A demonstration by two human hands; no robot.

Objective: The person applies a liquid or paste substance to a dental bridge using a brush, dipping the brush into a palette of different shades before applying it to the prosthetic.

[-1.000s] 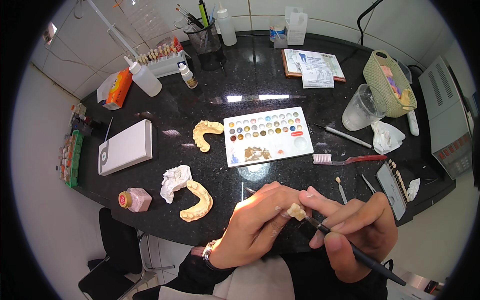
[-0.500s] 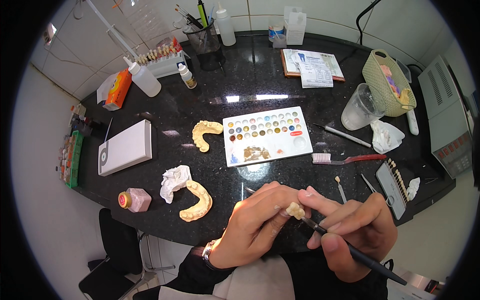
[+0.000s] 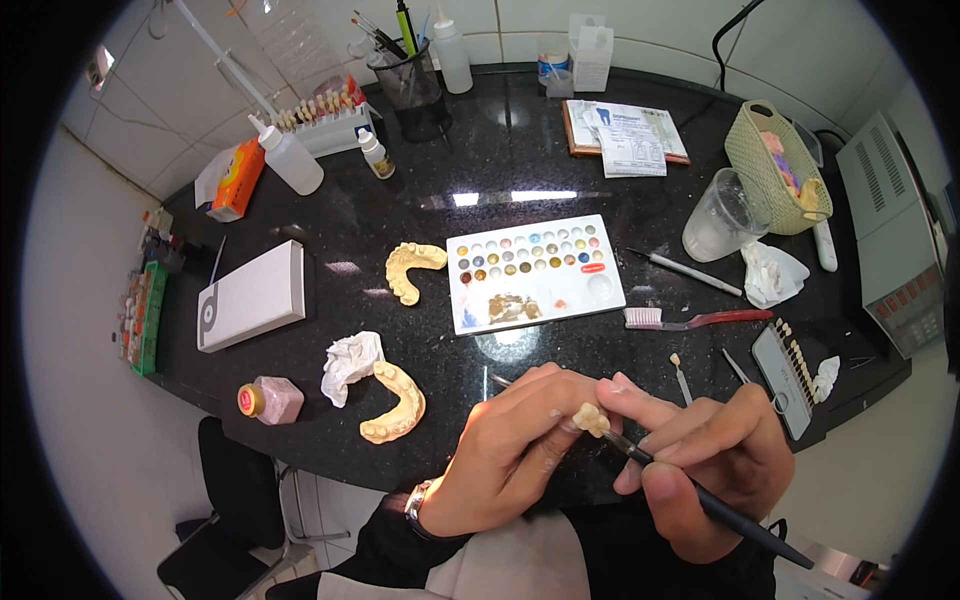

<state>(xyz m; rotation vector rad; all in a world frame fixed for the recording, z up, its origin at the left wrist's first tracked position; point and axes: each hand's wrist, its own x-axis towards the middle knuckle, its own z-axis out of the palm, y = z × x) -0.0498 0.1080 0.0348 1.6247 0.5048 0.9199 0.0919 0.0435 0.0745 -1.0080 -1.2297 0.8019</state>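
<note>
My left hand (image 3: pixel 515 435) is closed, with a small tooth-coloured dental crown (image 3: pixel 590 419) at its fingertips. A metal end of a thin instrument (image 3: pixel 497 379) pokes out behind the knuckles; the rest of it is hidden. In my right hand (image 3: pixel 715 470), a black-handled brush (image 3: pixel 740 520) is pinched between thumb and fingers, its tip touching or very close to the crown. My right fingertips lie close beside the left hand. Beyond the hands, a white palette (image 3: pixel 535 285) holds several coloured paste wells and brown smears.
Two plaster dental models (image 3: pixel 408 268) and a crumpled tissue (image 3: pixel 350 365) lie to the left. On the right are a red toothbrush (image 3: pixel 715 317), a tooth shade guide (image 3: pixel 785 375), a plastic cup (image 3: pixel 715 225) and a green basket (image 3: pixel 760 150). A white box (image 3: pixel 250 300) sits far left.
</note>
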